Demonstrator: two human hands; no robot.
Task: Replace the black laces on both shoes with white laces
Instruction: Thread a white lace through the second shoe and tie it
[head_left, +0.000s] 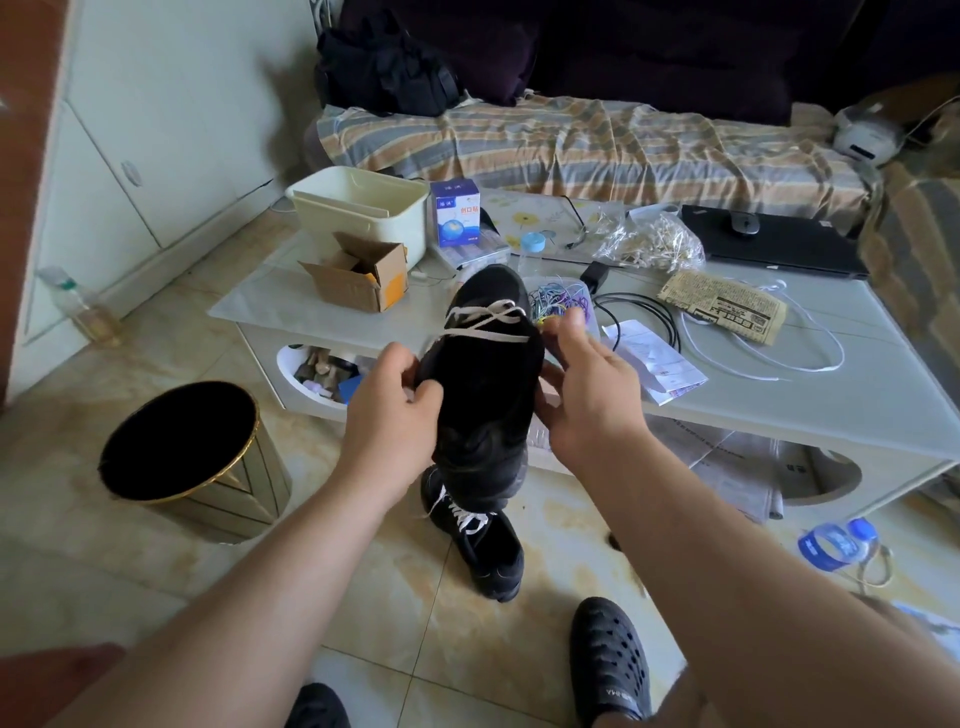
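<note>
Two hands hold the black shoe (483, 384) above the counter's (779, 384) near edge: your left hand (389, 410) and right hand (592, 384) grip its sides. It looks light and soft-sided; its white lace (485, 322) is limp, so pinch near the tip. The second shoe (483, 545) stands on the floor below.

You see a matt black cloth shoe (483, 395) with flat white woven laces (485, 322) — the table (810, 384) top is smooth, faintly glossy. The box (358, 273) is plain brown cardboard, the bin (182, 457) dark with a shiny gold rim — glossy floor tiles (395, 618).
</note>
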